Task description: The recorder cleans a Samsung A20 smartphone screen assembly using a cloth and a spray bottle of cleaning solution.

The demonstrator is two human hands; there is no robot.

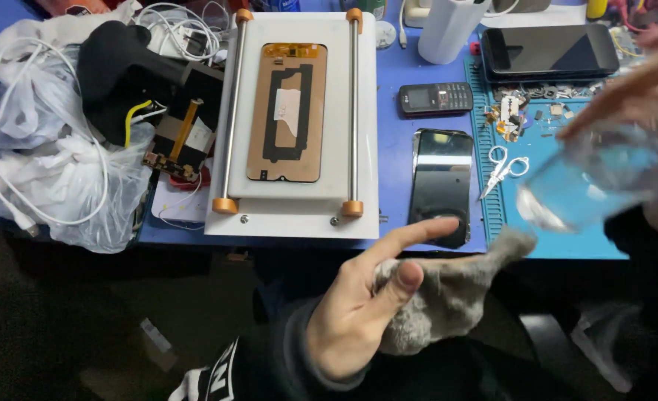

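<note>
- The left hand point(359, 304) is pinning a grey cloth point(440, 297) under its thumb, palm up, fingers reaching toward the black phone point(440, 186).
- The right hand point(641, 111) is gripping a blurred clear bottle point(589, 182), tilted above the blue mat point(552, 245).
- Liquid could be spilling onto the phone, I judge.

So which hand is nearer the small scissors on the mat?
Right. The right hand, holding a clear bottle, hovers just right of the scissors; the left hand, gripping a grey cloth, sits below them.
</note>
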